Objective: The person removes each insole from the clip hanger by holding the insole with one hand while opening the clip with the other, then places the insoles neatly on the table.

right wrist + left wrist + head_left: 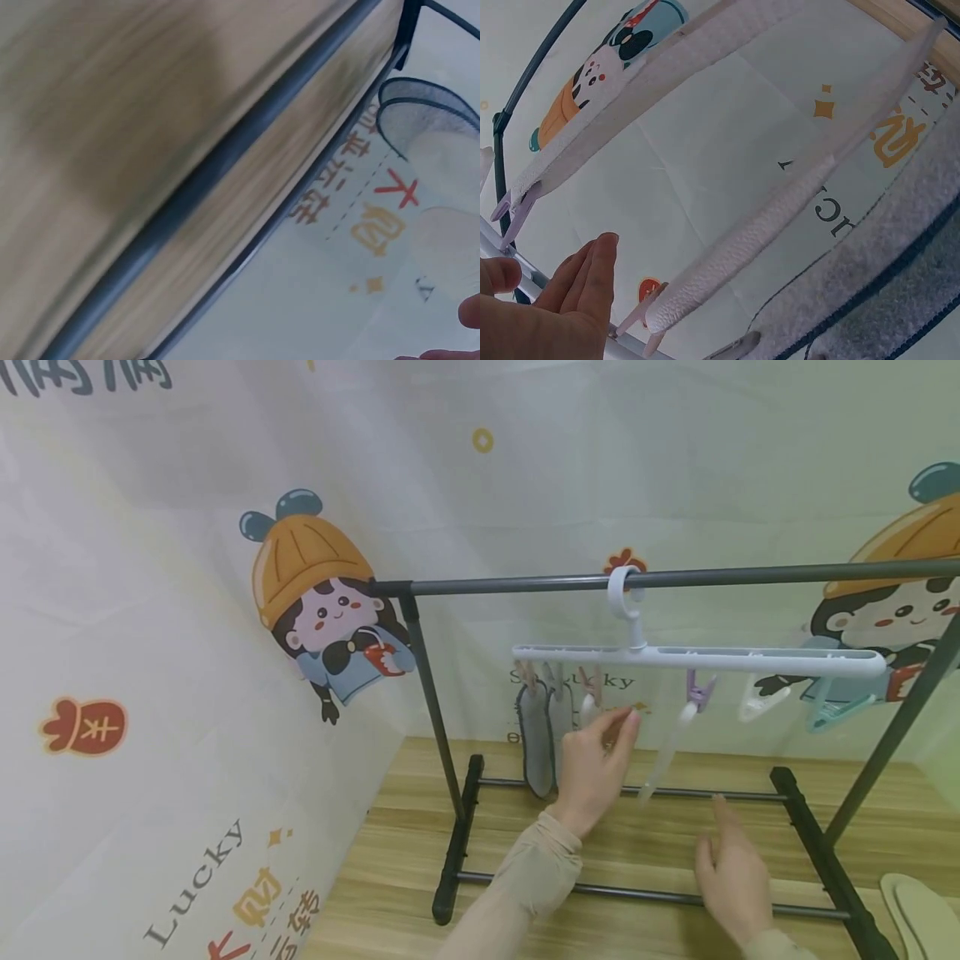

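A white hanger bar [750, 660] hangs by its hook from the dark rail of a rack. Two grey insoles [536, 743] with dark edging hang from clips at its left end. Beside them a white insole [750, 240] hangs from a pink clip [592, 685]. Another white insole [666, 752] hangs, seen edge-on, from a purple clip [700, 693]. My left hand [596, 764] is raised between the two white insoles, just below the bar, holding nothing. Lower right, my right hand [735, 877] is empty above the rack's base, index finger extended and thumb apart.
A white clip [763, 702] and a teal clip [840, 710] hang at the bar's right side. Pale flat insole shapes [921, 914] lie on the wood surface at lower right. The rack's dark posts [431, 702] and base bars stand around the hands. Printed cloth covers the wall.
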A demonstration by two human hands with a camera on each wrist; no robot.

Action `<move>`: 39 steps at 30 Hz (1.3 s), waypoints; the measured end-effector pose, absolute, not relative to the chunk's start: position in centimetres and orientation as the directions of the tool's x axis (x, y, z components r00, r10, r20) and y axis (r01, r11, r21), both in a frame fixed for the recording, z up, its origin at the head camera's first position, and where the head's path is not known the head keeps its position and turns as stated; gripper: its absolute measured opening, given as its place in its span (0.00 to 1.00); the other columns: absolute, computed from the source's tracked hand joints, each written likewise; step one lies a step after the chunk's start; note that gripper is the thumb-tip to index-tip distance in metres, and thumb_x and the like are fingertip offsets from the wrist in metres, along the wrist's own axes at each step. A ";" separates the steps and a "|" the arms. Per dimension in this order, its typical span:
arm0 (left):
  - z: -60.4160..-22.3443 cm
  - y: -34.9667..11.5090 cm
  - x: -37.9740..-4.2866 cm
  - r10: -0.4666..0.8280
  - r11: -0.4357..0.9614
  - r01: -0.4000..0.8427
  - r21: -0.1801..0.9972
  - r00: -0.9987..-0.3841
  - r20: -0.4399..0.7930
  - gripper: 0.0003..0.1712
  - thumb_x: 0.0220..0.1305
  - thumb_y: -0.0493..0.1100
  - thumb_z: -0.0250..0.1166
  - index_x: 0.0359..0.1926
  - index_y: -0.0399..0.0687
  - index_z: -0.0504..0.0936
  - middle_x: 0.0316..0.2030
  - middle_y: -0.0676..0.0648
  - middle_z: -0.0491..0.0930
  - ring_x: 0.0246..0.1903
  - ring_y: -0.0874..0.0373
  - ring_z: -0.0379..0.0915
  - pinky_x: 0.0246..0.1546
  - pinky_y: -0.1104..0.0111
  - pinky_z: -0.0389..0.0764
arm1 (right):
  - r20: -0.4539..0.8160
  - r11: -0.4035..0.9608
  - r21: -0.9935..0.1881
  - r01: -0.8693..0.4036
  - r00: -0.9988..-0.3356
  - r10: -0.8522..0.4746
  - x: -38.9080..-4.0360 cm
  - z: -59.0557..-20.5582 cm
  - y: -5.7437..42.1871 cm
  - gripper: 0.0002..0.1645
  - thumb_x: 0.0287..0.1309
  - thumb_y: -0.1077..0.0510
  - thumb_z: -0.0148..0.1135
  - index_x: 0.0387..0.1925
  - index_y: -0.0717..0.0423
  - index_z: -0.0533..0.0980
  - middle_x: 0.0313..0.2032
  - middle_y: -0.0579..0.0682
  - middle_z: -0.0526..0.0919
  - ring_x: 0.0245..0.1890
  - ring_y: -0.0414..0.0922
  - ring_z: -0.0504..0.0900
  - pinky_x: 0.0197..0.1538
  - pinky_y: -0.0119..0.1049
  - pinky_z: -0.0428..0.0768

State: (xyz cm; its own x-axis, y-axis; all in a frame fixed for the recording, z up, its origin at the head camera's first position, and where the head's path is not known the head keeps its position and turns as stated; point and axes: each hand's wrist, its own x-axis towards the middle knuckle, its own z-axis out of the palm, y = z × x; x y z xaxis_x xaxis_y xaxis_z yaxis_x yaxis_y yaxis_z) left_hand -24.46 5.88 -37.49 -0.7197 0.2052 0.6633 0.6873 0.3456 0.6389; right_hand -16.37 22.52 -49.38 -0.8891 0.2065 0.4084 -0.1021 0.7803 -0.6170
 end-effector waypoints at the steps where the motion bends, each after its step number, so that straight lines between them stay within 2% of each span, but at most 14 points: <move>1: -37.5 5.9 -24.5 0.208 0.343 0.685 0.643 -0.723 0.659 0.23 0.77 0.50 0.51 0.52 0.37 0.82 0.45 0.43 0.87 0.42 0.57 0.86 0.43 0.79 0.81 | 0.422 0.779 -0.616 -0.120 -0.885 0.198 -16.6 -49.3 22.2 0.29 0.70 0.65 0.43 0.68 0.78 0.57 0.65 0.78 0.63 0.58 0.73 0.71 0.57 0.67 0.72; 2: -37.5 6.0 -24.6 0.211 0.337 0.680 0.651 -0.728 0.652 0.23 0.77 0.50 0.51 0.53 0.37 0.82 0.46 0.43 0.87 0.43 0.57 0.86 0.43 0.79 0.81 | 0.437 0.777 -0.614 -0.136 -0.879 0.192 -16.8 -49.2 21.9 0.29 0.70 0.65 0.42 0.67 0.78 0.57 0.65 0.78 0.64 0.58 0.73 0.71 0.57 0.67 0.72; 3: -37.5 6.1 -24.7 0.212 0.334 0.675 0.658 -0.734 0.645 0.23 0.77 0.51 0.51 0.53 0.37 0.82 0.46 0.42 0.87 0.43 0.57 0.86 0.44 0.79 0.81 | 0.443 0.775 -0.614 -0.148 -0.877 0.184 -16.9 -49.1 21.7 0.28 0.70 0.66 0.42 0.67 0.78 0.58 0.65 0.78 0.63 0.62 0.74 0.66 0.60 0.68 0.68; 11: -37.3 6.5 -25.2 0.223 0.365 0.640 0.676 -0.765 0.604 0.25 0.77 0.53 0.49 0.55 0.39 0.81 0.49 0.44 0.85 0.47 0.55 0.85 0.49 0.76 0.80 | 0.461 0.769 -0.611 -0.188 -0.874 0.153 -17.9 -48.3 20.5 0.29 0.71 0.64 0.45 0.68 0.77 0.57 0.66 0.77 0.63 0.64 0.73 0.65 0.62 0.67 0.67; 19: -36.4 7.4 -25.6 0.237 0.384 0.627 0.677 -0.776 0.585 0.25 0.77 0.53 0.50 0.56 0.40 0.81 0.51 0.44 0.85 0.49 0.55 0.84 0.50 0.76 0.80 | 0.472 0.760 -0.615 -0.210 -0.870 0.142 -18.6 -47.1 19.7 0.35 0.74 0.54 0.48 0.70 0.75 0.55 0.68 0.77 0.60 0.64 0.74 0.64 0.63 0.69 0.65; 26: -35.6 8.2 -25.9 0.246 0.363 0.649 0.669 -0.759 0.603 0.23 0.77 0.51 0.51 0.56 0.38 0.80 0.52 0.43 0.84 0.50 0.53 0.84 0.52 0.74 0.79 | 0.434 0.748 -0.639 -0.178 -0.887 0.159 -19.3 -46.2 19.2 0.44 0.73 0.45 0.50 0.73 0.74 0.49 0.70 0.76 0.56 0.67 0.73 0.61 0.66 0.68 0.62; 28: -35.4 8.5 -25.9 0.244 0.382 0.652 0.655 -0.755 0.609 0.23 0.77 0.51 0.50 0.56 0.40 0.81 0.52 0.45 0.84 0.49 0.55 0.84 0.58 0.72 0.76 | 0.435 0.750 -0.638 -0.174 -0.885 0.165 -19.5 -46.1 19.2 0.46 0.73 0.45 0.51 0.73 0.72 0.47 0.70 0.76 0.55 0.67 0.73 0.61 0.66 0.68 0.62; 30: -35.2 8.7 -25.9 0.236 0.407 0.658 0.634 -0.746 0.622 0.23 0.76 0.52 0.50 0.56 0.41 0.81 0.51 0.46 0.85 0.48 0.57 0.84 0.63 0.65 0.72 | 0.437 0.751 -0.637 -0.170 -0.883 0.170 -19.6 -46.0 19.1 0.47 0.72 0.45 0.52 0.74 0.72 0.45 0.70 0.76 0.55 0.67 0.73 0.61 0.66 0.68 0.63; 33: -35.0 9.0 -26.1 0.231 0.430 0.669 0.606 -0.731 0.642 0.22 0.76 0.52 0.51 0.54 0.42 0.82 0.49 0.47 0.86 0.45 0.58 0.85 0.61 0.67 0.73 | 0.421 0.750 -0.642 -0.156 -0.890 0.175 -19.8 -45.7 19.2 0.49 0.72 0.43 0.52 0.74 0.72 0.43 0.70 0.77 0.53 0.67 0.74 0.60 0.65 0.68 0.63; 37: -34.7 9.3 -26.4 0.247 0.391 0.656 0.646 -0.751 0.613 0.23 0.76 0.53 0.51 0.56 0.42 0.81 0.52 0.46 0.84 0.48 0.56 0.85 0.49 0.78 0.79 | 0.391 0.756 -0.641 -0.132 -0.904 0.174 -20.0 -45.4 19.2 0.51 0.71 0.41 0.52 0.73 0.75 0.43 0.70 0.78 0.52 0.68 0.74 0.59 0.67 0.67 0.62; 39: -34.6 9.5 -26.3 0.255 0.373 0.636 0.676 -0.771 0.584 0.24 0.76 0.54 0.51 0.57 0.43 0.80 0.54 0.46 0.83 0.50 0.56 0.84 0.51 0.78 0.78 | 0.385 0.760 -0.638 -0.126 -0.907 0.173 -20.2 -45.2 19.2 0.52 0.71 0.41 0.53 0.72 0.76 0.44 0.70 0.78 0.52 0.68 0.74 0.59 0.67 0.66 0.61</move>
State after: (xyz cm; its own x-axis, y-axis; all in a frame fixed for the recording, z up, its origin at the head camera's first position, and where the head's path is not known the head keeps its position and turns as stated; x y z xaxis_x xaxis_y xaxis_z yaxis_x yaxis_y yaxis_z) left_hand -26.33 9.47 -34.56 -0.7706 0.2555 0.5839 0.6357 0.3734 0.6756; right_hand -20.19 19.16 -45.23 -0.9068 0.1730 0.3845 -0.1255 0.7599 -0.6378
